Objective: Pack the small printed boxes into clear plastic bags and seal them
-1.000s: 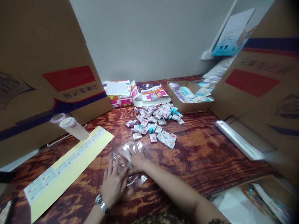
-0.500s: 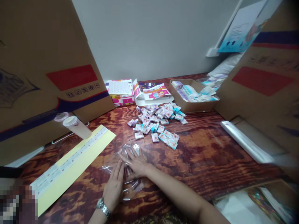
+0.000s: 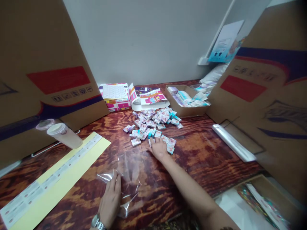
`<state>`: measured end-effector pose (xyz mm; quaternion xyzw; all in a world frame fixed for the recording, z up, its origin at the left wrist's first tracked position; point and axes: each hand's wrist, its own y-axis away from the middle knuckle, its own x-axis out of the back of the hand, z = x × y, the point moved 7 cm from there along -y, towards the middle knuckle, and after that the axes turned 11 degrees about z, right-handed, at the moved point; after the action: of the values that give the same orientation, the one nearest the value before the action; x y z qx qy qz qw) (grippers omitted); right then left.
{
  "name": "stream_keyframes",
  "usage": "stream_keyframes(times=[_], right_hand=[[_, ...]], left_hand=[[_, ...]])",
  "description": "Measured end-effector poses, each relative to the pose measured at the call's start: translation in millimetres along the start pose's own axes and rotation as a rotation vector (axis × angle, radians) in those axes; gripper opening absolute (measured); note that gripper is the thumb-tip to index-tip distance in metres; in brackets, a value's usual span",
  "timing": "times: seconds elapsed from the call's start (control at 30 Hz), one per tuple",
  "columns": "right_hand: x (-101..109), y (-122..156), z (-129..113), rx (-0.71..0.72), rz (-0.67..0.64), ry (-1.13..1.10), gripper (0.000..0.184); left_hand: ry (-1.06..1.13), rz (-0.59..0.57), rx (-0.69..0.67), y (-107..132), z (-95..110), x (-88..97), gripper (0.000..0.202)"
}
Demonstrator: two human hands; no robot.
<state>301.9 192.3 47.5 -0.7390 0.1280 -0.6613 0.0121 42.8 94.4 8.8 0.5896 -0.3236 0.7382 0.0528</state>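
Red-brown wood tbl (image 3: 194,151): sm. boxes (image 3: 161,118) in pile, clr film (image 3: 129,171), yel. sheet (image 3: 72,175) w/ label strips, shiny roll (image 3: 233,143).

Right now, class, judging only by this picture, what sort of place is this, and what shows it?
Probably a small packing workspace: there is a pile of small boxes on a wooden table, a clear plastic sheet nearby, and large cardboard cartons at both sides.

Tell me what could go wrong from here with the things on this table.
The thin clear plastic lies wrinkled, partly under the left hand, and might slide or crease. The right hand is at the loose small boxes, so a brush could scatter some. The bottle stands right by the yellow sheet; if knocked, it might tip onto it.
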Motion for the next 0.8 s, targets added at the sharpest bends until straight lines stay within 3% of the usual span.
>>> stream_keyframes(times=[0.1,0.17,0.23,0.3,0.37,0.43,0.5,0.67,0.8], right_hand=[[-20.7,2.4,-5.6,0.058,-0.043,0.05,0.041],[-21.9,11.6,-7.3,0.099,-0.029,0.029,0.037],[-13.9,19.6,1.7,0.128,0.022,-0.029,0.047],[-1.5,21.6,29.0,0.056,0.113,-0.079,0.06],[3.7,19.6,70.6,-0.143,0.145,-0.055,0.062],[-3.1,17.2,108.0,-0.331,0.057,0.017,0.054],[-13.5,13.6,129.5,-0.411,-0.048,0.061,0.046],[-24.4,0.4,142.4,-0.318,-0.132,0.043,0.046],[-20.1,-2.2,151.0,-0.206,-0.153,0.051,0.054]], left_hand=[[-0.007,0.004,-0.009,-0.3,0.0,0.6,0.075],[-0.001,0.014,-0.024,0.4,-0.1,1.0,0.076],[0.007,0.032,-0.046,0.8,0.3,2.4,0.075],[0.011,0.042,-0.05,0.7,0.2,3.8,0.074],[0.006,0.041,-0.041,0.4,0.0,4.1,0.074],[0.006,0.034,-0.032,0.4,0.2,3.4,0.074],[0.012,0.041,-0.027,0.5,0.7,2.7,0.074],[-0.007,0.057,-0.015,2.7,-2.2,1.5,0.067],[-0.013,0.04,0.014,6.2,-7.8,1.6,0.063]])
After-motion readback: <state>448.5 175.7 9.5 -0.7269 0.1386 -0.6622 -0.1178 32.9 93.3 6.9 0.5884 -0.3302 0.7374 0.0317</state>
